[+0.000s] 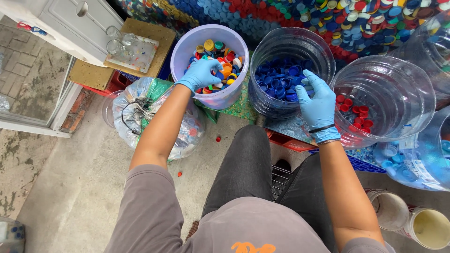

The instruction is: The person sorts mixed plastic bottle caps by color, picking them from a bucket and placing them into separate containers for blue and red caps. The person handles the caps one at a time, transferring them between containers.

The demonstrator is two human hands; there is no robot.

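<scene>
My left hand [201, 73], in a blue glove, reaches into a pale lilac bucket [187, 44] full of mixed-colour bottle caps [225, 56], its fingers curled among them. My right hand [316, 100], also gloved in blue, rests over the near rim of a clear container [281, 40] holding blue caps [279, 79], fingers spread above the caps. A second clear container [398, 89] to the right holds a few red caps [358, 115]. Whether the left fingers grip a cap is hidden.
A clear plastic bag [136, 112] of bottles sits on the concrete floor at left. A wooden board with a clear tray [133, 51] lies behind it. Piles of caps [328, 18] fill the back. Two paint tins [408, 220] stand at lower right. My knees [248, 159] are below the buckets.
</scene>
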